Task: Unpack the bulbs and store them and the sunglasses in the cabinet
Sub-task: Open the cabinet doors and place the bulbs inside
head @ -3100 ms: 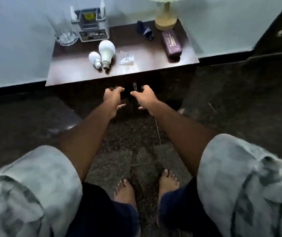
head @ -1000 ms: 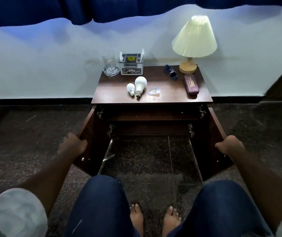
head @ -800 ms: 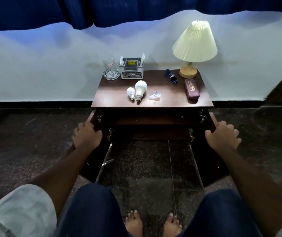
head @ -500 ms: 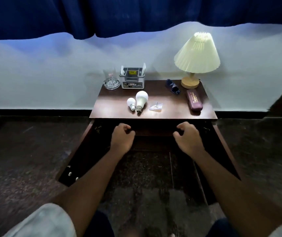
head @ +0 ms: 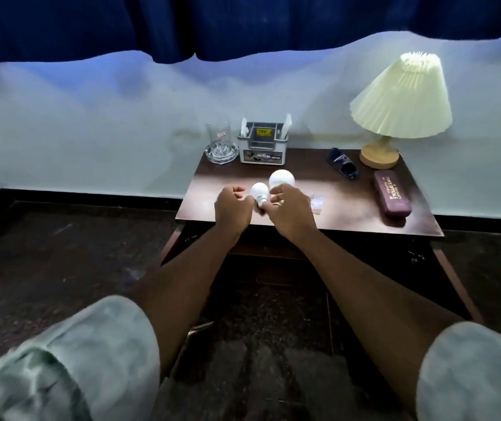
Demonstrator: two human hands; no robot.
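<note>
Two white bulbs lie side by side on the dark wooden cabinet point(head: 352, 212). My left hand point(head: 232, 208) closes its fingers at the base of the small bulb point(head: 259, 190). My right hand point(head: 291, 212) wraps the neck of the large bulb point(head: 282, 178) and hides its base. Dark sunglasses point(head: 345, 167) lie folded at the back right of the top, away from both hands. Both cabinet doors stand open below, the right door point(head: 452, 278) swung out wide.
On the cabinet top stand a glass in an ashtray point(head: 220, 144), a grey organiser box point(head: 262, 145), a lamp point(head: 398, 101) and a maroon glasses case point(head: 392, 196). A clear wrapper point(head: 318, 202) lies right of my right hand. Dark stone floor surrounds the cabinet.
The cabinet doors were pulled open and let go. Both hands then rose from the door opening to the cabinet top and closed around the two bulbs.
</note>
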